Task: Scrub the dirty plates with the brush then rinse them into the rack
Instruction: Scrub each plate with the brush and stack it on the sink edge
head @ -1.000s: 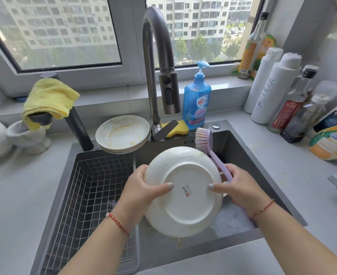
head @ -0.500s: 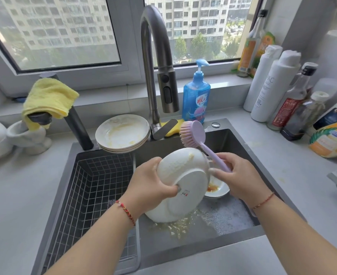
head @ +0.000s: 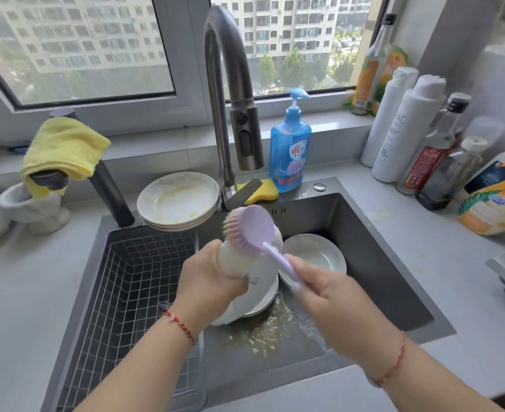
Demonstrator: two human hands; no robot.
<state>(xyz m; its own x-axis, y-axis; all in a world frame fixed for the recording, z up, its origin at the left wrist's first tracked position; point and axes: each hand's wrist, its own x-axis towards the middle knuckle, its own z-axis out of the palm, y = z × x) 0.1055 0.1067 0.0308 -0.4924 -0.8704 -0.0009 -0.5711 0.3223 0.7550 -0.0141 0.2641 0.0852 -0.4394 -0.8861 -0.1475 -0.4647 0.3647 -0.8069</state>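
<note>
Over the sink basin, my left hand grips the plate tilted on edge — my right hand holds the brush, head against the plate's upper rim. The handle's long axis runs down-right toward my right hand, so the scrub stroke falls to it.

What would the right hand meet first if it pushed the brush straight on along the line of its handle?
Most likely the plate that the left hand holds tilted: the brush head in the right hand already lies against its upper rim. Beyond it stands the stack of dirty plates; depth is unclear.
</note>
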